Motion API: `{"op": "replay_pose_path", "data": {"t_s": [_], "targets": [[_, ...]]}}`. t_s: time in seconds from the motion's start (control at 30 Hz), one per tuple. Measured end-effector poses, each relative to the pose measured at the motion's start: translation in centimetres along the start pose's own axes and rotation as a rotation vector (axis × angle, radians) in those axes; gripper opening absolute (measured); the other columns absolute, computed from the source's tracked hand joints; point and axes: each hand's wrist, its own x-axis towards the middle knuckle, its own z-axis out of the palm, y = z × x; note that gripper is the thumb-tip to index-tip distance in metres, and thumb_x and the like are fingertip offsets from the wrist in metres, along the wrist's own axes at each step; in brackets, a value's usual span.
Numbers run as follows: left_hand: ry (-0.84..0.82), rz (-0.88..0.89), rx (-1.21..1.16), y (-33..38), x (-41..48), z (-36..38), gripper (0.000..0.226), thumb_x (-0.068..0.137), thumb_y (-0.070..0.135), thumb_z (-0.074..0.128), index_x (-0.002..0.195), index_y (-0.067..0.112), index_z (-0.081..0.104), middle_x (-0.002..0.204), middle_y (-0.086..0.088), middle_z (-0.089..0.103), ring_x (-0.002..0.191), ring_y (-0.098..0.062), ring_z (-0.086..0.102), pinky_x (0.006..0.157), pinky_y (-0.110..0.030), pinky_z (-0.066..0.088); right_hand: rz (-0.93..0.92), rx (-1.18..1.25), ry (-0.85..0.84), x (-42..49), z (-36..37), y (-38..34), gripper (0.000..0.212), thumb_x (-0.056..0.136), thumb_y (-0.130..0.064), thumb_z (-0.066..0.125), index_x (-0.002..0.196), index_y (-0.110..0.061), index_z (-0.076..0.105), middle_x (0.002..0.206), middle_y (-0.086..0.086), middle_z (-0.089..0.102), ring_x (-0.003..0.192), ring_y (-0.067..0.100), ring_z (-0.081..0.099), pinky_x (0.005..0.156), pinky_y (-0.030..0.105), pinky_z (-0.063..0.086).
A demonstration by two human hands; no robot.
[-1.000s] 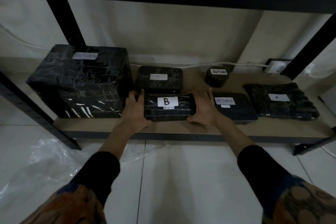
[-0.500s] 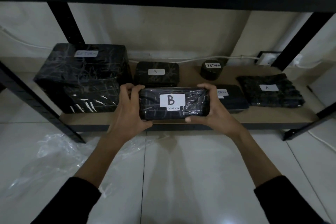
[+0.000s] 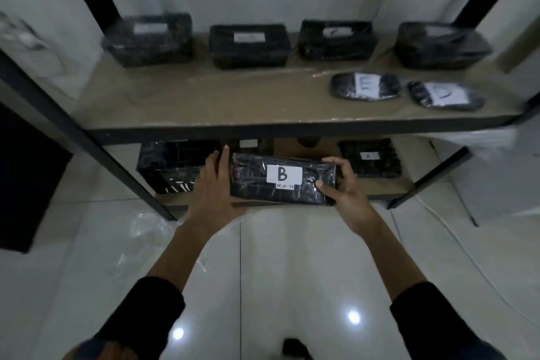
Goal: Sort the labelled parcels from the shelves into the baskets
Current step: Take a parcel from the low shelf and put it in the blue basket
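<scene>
A black wrapped parcel labelled B (image 3: 257, 181) is held in the air in front of the bottom shelf (image 3: 380, 193). My left hand (image 3: 211, 187) grips its left end and my right hand (image 3: 343, 184) grips its right end, thumb on top. Behind it on the bottom shelf sit a big black parcel (image 3: 169, 165) at the left and a flat parcel labelled A (image 3: 369, 158) at the right. The upper shelf (image 3: 204, 102) carries several black parcels along the back and two flat ones (image 3: 365, 86) (image 3: 445, 94) at the right. No basket is in view.
Black shelf posts (image 3: 87, 137) slant at the left and right. Crumpled clear plastic (image 3: 140, 231) lies on the glossy white tiled floor (image 3: 292, 272). A white cable (image 3: 432, 213) runs along the floor at the right. A dark object (image 3: 26, 178) stands at the far left.
Both hands lifted the B parcel off the bottom shelf and drew it toward me. My head has risen and pulled back, so the upper shelf has come into view.
</scene>
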Motion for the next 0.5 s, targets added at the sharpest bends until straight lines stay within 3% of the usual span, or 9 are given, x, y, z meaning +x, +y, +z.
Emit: {"op": "replay_pose_path", "data": {"t_s": [0.17, 0.37, 0.5], "targets": [[-0.146, -0.056, 0.166, 6.2, -4.5, -10.6, 0.111, 0.075, 0.05, 0.071, 0.151, 0.013, -0.001, 0.158, -0.015, -0.002, 0.146, -0.032, 0.008, 0.12, -0.041, 0.012, 0.045, 0.03, 0.062, -7.4, 0.3, -11.1, 0.038, 0.089, 0.009, 0.053, 0.112, -0.019, 0.045, 0.115, 0.012, 0.06, 0.1, 0.021, 0.063, 0.074, 0.027, 0.058], [-0.212, -0.014, 0.3, 13.5, -9.3, -19.8, 0.107, 0.076, 0.061, 0.063, 0.152, 0.015, 0.004, 0.158, -0.014, 0.004, 0.146, -0.032, 0.009, 0.121, -0.044, 0.009, 0.06, 0.035, 0.167, -16.3, -0.9, -21.8, 0.038, 0.088, 0.007, 0.055, 0.112, -0.021, 0.048, 0.105, 0.005, 0.067, 0.093, 0.02, 0.066, 0.084, 0.042, 0.055], [-0.22, 0.057, 0.387, 18.3, -11.4, -22.6, 0.104, 0.076, 0.062, 0.062, 0.152, 0.016, 0.007, 0.158, -0.013, 0.007, 0.146, -0.033, 0.01, 0.121, -0.047, 0.009, 0.017, 0.064, 0.221, -20.7, -3.2, -26.0, 0.041, 0.087, 0.011, 0.054, 0.117, -0.017, 0.048, 0.112, 0.01, 0.063, 0.098, 0.023, 0.062, 0.077, 0.032, 0.057]]}}
